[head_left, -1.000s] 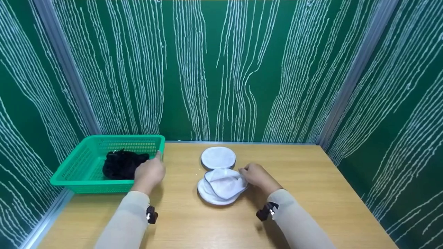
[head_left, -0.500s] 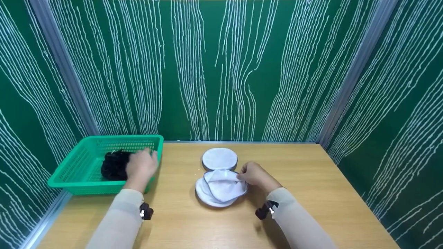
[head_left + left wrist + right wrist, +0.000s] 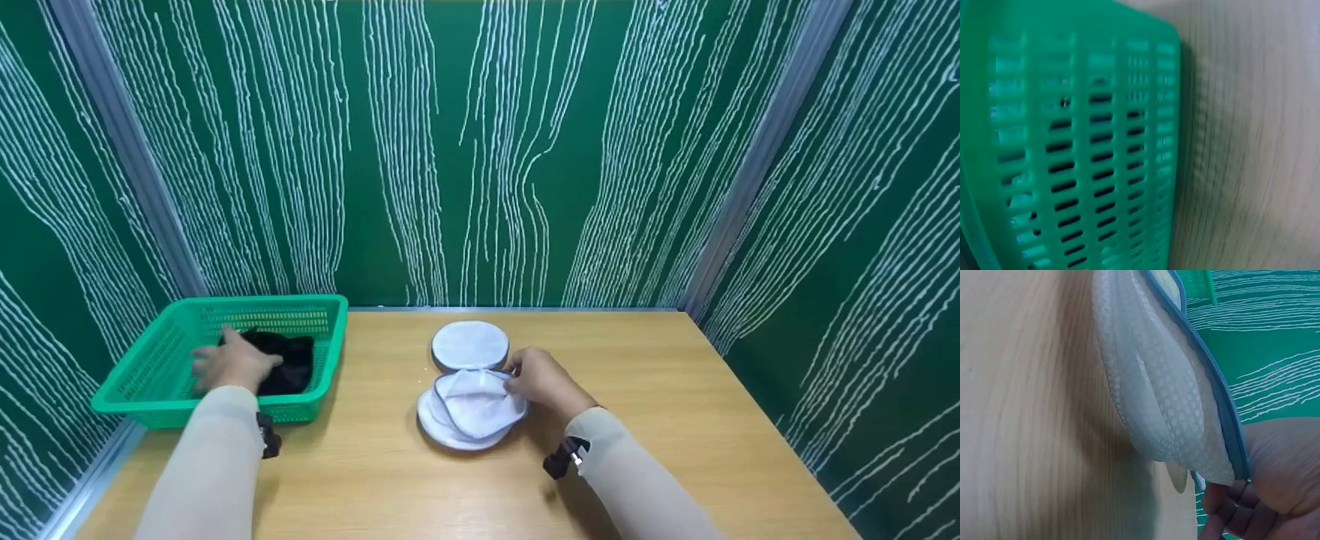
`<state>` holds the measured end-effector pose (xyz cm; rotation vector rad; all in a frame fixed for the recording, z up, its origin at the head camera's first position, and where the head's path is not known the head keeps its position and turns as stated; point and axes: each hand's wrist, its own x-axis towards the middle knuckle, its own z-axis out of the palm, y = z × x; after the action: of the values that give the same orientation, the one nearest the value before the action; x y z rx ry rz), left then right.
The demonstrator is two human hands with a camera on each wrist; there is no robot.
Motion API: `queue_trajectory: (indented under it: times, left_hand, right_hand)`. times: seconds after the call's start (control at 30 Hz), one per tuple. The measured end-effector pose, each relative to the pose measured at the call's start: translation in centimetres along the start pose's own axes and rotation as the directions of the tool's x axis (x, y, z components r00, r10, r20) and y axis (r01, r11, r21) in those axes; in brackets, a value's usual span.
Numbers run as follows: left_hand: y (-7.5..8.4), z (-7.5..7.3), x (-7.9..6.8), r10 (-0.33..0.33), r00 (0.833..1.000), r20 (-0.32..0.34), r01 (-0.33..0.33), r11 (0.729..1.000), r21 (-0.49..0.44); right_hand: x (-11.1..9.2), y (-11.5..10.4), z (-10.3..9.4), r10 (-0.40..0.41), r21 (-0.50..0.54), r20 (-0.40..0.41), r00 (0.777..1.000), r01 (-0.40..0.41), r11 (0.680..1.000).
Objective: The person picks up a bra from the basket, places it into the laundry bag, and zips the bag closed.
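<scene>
Head view: a green basket stands at the table's left, a black cloth bunched inside it; the left hand reaches over the basket, its fingers spread and gripping nothing, though whether it touches the cloth I cannot tell; on the table, right of the basket, lies a white bag, its upper layer raised over a round base, a flat white disc just behind; bag and disc line up front to back; the right hand pinches the raised layer's right edge; the cloth's long axis is hard to judge behind the hand.

Left wrist view: the basket's slotted side fills the left half, dark patches showing through.

Right wrist view: thumb and fingers pinch the bag's grey-blue trim; the trim slants from upper left to lower right, dotted fabric hanging in folds beside it.
</scene>
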<state>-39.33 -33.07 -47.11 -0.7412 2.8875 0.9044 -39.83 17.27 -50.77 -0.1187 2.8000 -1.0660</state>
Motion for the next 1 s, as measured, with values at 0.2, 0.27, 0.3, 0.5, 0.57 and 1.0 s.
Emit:
queue_trajectory:
  times: [0.2, 0.27, 0.3, 0.5, 0.57, 1.0]
  left_hand:
    - [-0.5, -0.7, -0.8, 0.015, 0.995, 0.098, -0.006, 0.996, -0.090]
    - [-0.4, -0.8, -1.0, 0.010, 0.994, 0.106, -0.003, 0.998, -0.069]
    - [-0.3, -0.8, -1.0, 0.004, 0.994, 0.107, 0.002, 0.999, -0.055]
    - [-0.1, -0.9, -0.9, 0.005, 0.994, 0.105, -0.006, 1.000, 0.007]
    - [-0.1, -0.9, -1.0, 0.034, 0.994, 0.101, -0.034, 0.999, -0.001]
    - [-0.1, -0.8, -1.1, 0.107, 0.981, 0.159, -0.113, 0.993, 0.031]
  right_hand:
    - [0.2, -0.1, 0.3, -0.085, -0.051, -0.027, 0.996, 0.083, 0.995]
    - [0.3, -0.1, 0.4, -0.091, -0.056, -0.028, 0.995, 0.090, 0.994]
    - [0.3, -0.1, 0.4, -0.088, -0.055, -0.028, 0.996, 0.087, 0.995]
    - [0.2, 0.2, 0.4, -0.049, -0.028, -0.018, 0.999, 0.048, 0.998]
    - [0.1, 0.2, 0.3, -0.029, -0.014, -0.009, 1.000, 0.029, 0.999]
    - [0.0, 0.1, 0.4, -0.021, 0.021, 0.011, 1.000, 0.021, 1.000]
